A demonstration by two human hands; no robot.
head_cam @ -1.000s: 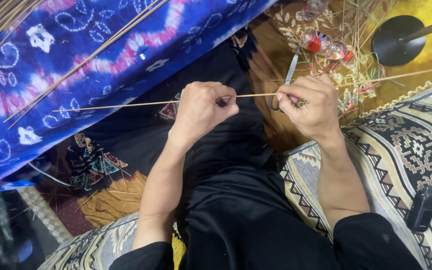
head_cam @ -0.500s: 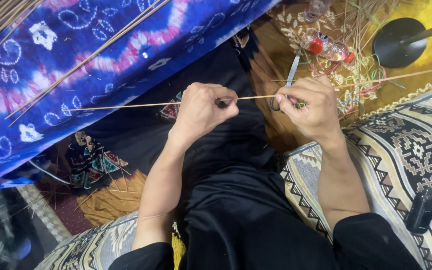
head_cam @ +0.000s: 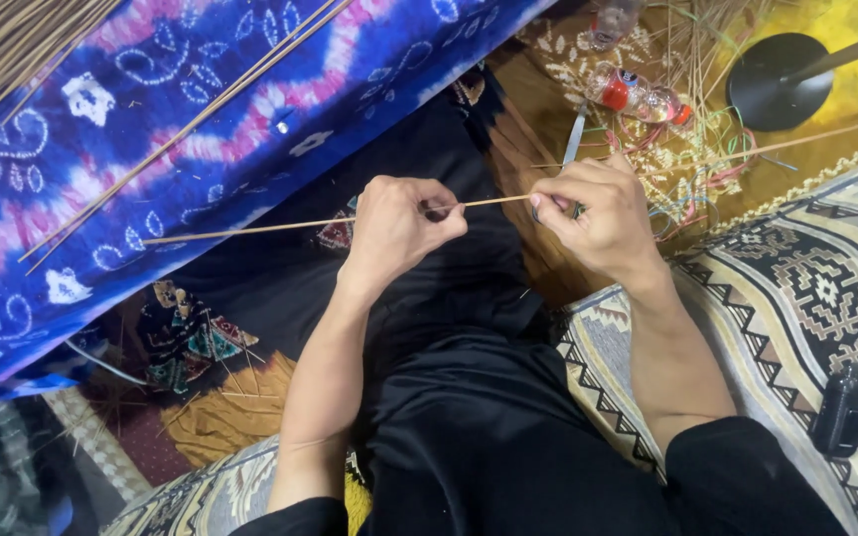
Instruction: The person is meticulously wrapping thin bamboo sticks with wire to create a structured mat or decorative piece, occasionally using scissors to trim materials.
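Your left hand [head_cam: 399, 230] has slid along the thin stick [head_cam: 280, 226], still pinching it above your black-clad lap, while your right hand [head_cam: 593, 213] keeps its end pinched beside what looks like a small blade [head_cam: 574, 137].

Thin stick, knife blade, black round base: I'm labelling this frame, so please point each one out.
Thin stick [head_cam: 290, 226], head view, bare shaft left of the left hand.
Knife blade [head_cam: 574, 139], head view, mid-blade above the right hand.
Black round base [head_cam: 775, 84], head view, disc centre.
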